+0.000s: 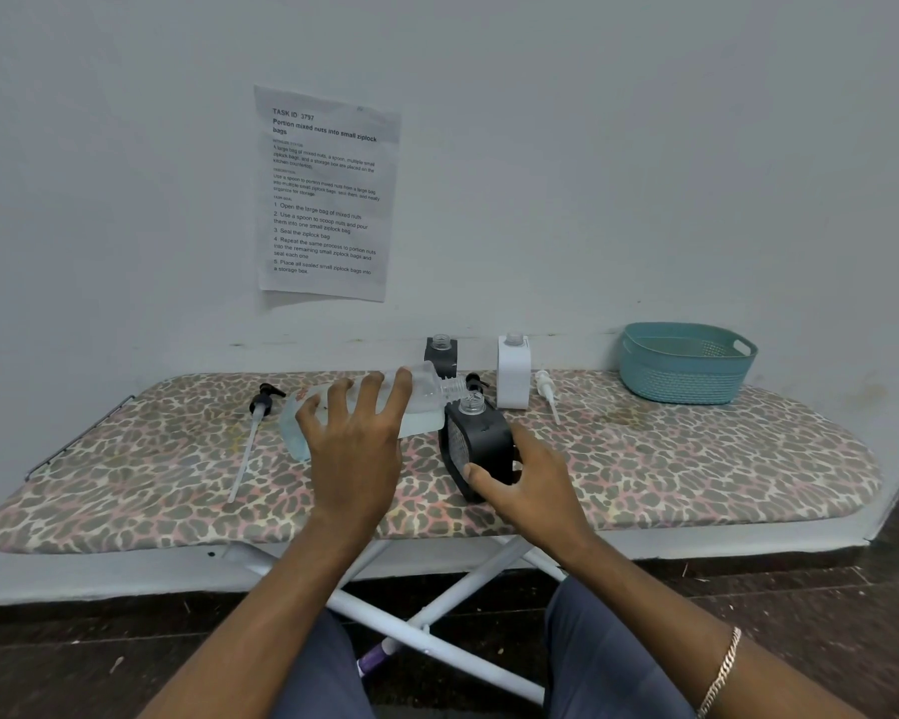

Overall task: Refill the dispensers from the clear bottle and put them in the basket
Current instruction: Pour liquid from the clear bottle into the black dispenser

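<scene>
My left hand [356, 438] grips the clear bottle [426, 394], which lies tipped almost flat with its threaded neck just above the open mouth of a black dispenser [476, 441]. Pale liquid sits in the bottle's lower side. My right hand [528, 485] holds that black dispenser by its lower body and leans it slightly toward the bottle. A second black dispenser [441, 354] and a white dispenser [513, 373] stand uncapped at the back by the wall. The teal basket [686, 363] sits at the far right of the board.
All of it rests on a leopard-print ironing board [696, 459] against a pale wall. A black pump with a long tube [253, 438] lies at the left, a white pump [547, 394] right of the white dispenser, another black pump head [476, 381] behind the bottle's neck. A printed sheet [328, 194] hangs on the wall.
</scene>
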`<state>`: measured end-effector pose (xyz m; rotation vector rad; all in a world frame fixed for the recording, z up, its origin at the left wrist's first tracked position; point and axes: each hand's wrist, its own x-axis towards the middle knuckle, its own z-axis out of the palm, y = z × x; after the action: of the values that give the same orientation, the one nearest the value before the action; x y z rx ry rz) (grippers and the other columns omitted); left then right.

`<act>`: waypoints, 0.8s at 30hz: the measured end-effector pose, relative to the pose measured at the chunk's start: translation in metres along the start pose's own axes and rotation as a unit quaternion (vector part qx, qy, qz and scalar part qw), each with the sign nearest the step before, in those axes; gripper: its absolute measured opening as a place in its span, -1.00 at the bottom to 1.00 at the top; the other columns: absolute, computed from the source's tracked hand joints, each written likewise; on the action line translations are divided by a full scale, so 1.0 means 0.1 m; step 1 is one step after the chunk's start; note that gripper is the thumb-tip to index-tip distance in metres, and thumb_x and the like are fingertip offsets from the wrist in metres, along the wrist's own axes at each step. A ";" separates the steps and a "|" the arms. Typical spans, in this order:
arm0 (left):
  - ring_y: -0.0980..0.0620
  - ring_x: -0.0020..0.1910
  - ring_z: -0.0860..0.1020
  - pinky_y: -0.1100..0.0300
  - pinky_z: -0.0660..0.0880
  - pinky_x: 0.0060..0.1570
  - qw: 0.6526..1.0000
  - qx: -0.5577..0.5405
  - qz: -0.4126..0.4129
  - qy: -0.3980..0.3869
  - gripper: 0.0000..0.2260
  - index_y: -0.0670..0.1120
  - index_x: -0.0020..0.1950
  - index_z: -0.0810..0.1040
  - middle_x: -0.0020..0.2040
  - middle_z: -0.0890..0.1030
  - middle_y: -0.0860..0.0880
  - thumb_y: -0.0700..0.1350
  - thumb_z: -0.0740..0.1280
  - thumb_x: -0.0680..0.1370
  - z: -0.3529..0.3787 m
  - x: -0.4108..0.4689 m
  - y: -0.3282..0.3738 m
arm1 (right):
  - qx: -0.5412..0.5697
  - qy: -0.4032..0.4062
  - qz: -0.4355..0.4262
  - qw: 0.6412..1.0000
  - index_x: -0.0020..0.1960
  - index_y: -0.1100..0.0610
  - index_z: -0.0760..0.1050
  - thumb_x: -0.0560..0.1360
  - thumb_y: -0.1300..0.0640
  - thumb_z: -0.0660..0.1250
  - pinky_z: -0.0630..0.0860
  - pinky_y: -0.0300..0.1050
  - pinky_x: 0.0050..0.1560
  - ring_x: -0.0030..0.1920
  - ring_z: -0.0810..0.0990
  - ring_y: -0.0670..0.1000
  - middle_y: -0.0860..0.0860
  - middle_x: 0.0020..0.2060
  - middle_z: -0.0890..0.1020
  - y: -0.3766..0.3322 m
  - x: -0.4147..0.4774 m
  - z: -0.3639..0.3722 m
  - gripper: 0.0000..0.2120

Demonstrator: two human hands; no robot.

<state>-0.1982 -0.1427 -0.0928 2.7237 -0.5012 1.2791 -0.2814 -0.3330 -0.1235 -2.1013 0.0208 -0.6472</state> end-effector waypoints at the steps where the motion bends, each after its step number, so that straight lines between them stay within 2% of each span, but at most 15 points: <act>1: -0.24 0.29 0.51 -0.27 0.35 0.21 1.000 0.001 0.000 0.000 -0.30 0.03 0.49 0.48 0.33 0.59 -0.07 -0.29 0.54 0.38 0.00 0.00 0.00 | 0.000 0.001 -0.003 1.000 0.16 -0.14 0.50 0.49 -0.01 0.51 0.57 -0.29 -0.07 -0.01 0.61 -0.23 -0.20 -0.03 0.66 0.00 0.00 0.00 -0.70; 10: -0.25 0.29 0.51 -0.27 0.34 0.20 1.000 0.003 0.000 0.001 -0.30 0.03 0.49 0.48 0.33 0.59 -0.07 -0.30 0.51 0.38 -0.01 0.00 0.00 | 0.005 0.002 -0.009 1.000 0.15 -0.11 0.52 0.49 0.02 0.51 0.58 -0.26 -0.09 -0.03 0.62 -0.21 -0.18 -0.04 0.68 0.01 0.01 0.00 -0.72; 19: -0.26 0.29 0.51 -0.28 0.35 0.20 1.000 0.004 0.000 -0.012 -0.31 0.03 0.50 0.47 0.34 0.59 -0.08 -0.28 0.52 0.39 -0.02 0.00 0.00 | 0.002 -0.001 -0.004 1.000 0.16 -0.12 0.52 0.49 -0.01 0.51 0.55 -0.36 -0.09 -0.02 0.61 -0.25 -0.21 -0.03 0.67 0.01 0.01 -0.01 -0.70; 24: -0.25 0.29 0.51 -0.26 0.36 0.20 1.000 0.004 0.000 -0.012 -0.30 0.03 0.50 0.46 0.34 0.59 -0.08 -0.28 0.53 0.38 -0.03 0.00 0.01 | 0.002 -0.001 -0.004 1.000 0.18 -0.14 0.51 0.49 -0.03 0.51 0.59 -0.27 -0.04 -0.01 0.63 -0.22 -0.19 -0.01 0.67 0.01 0.01 -0.01 -0.69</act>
<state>-0.2001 -0.1429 -0.0908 2.7488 -0.5000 1.2543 -0.2806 -0.3347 -0.1238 -2.0986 0.0108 -0.6495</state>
